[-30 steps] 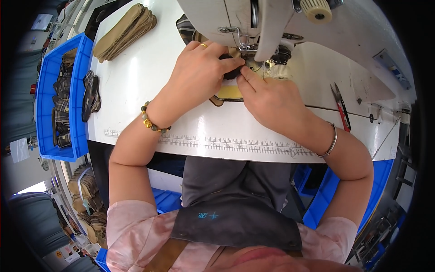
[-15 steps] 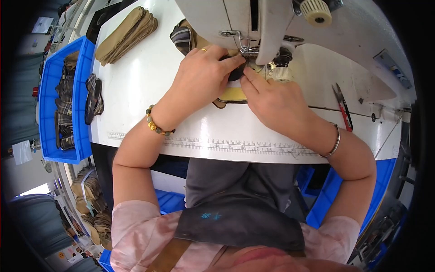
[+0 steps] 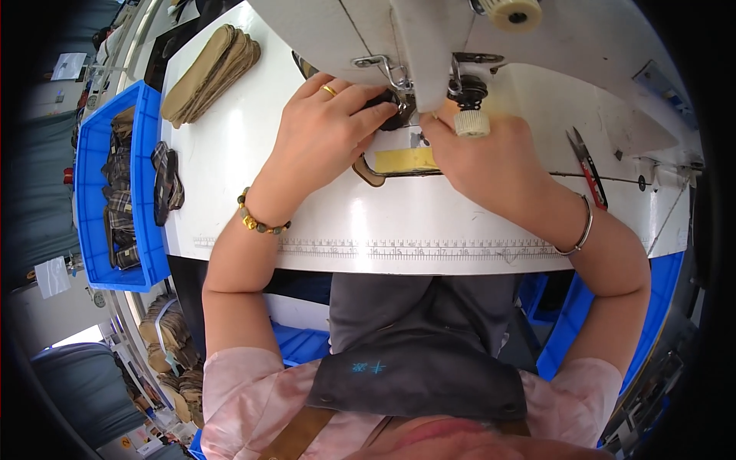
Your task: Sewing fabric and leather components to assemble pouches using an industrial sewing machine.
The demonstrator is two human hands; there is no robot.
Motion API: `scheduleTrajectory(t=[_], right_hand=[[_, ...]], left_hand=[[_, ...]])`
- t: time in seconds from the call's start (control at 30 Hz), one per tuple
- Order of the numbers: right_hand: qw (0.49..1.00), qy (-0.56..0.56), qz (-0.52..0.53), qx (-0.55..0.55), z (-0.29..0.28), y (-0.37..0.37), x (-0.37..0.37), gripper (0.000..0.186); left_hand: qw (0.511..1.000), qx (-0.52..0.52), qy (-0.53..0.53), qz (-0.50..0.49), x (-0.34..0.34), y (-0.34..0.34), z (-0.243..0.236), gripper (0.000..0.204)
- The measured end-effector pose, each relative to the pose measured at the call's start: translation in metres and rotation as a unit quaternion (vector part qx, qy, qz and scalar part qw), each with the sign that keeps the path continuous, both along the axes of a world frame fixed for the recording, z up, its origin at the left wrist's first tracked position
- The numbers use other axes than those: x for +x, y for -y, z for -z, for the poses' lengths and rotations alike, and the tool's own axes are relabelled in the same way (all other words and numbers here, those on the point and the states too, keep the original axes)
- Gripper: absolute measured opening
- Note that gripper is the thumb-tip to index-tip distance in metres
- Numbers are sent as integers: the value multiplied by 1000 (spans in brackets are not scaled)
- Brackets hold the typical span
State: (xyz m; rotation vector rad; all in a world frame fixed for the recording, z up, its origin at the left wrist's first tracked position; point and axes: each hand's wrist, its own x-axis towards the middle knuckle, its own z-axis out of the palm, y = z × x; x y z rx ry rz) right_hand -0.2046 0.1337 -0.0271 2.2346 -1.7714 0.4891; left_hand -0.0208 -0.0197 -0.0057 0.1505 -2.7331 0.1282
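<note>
My left hand (image 3: 326,130) bends over a dark fabric piece (image 3: 391,115), with its thumb and forefinger pressed on it beside the metal presser foot (image 3: 399,77) of a white sewing machine (image 3: 337,34). My right hand (image 3: 494,157) is on the other side of the foot, fingers curled in. The machine's head and a cream tension knob (image 3: 471,123) hide part of those fingers, so anything they hold cannot be made out. Between the hands lies a yellow strip (image 3: 406,160) on the machine bed. A brown curved edge (image 3: 368,172) sticks out below my left hand.
Tan sole-shaped pieces (image 3: 211,77) lie stacked at the far left. A blue crate (image 3: 149,245) with plaid pieces stands off the table's left side, and more plaid pieces (image 3: 167,184) lie beside it. Red-handled snips (image 3: 587,167) rest at right. A printed ruler (image 3: 383,250) follows the front edge.
My hands have drawn apart: the left slightly leftward with the dark piece, the right rightward, its fingers now partly behind the machine. The whole view has shifted slightly.
</note>
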Motion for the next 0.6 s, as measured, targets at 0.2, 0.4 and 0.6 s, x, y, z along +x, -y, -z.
scheduleTrajectory(t=[0.2,0.4,0.6], right_hand=[[998,62,3,-3,12,6,-9,16],[995,94,-22,8,12,9,-7,11],[999,41,-35,-7,4,4,-3,8]], left_hand=[[999,22,-24,1,-4,-8,-2,33],[997,-14,-61,43,-5,-6,1,31],[999,11,-37,18,-6,-3,5,29]])
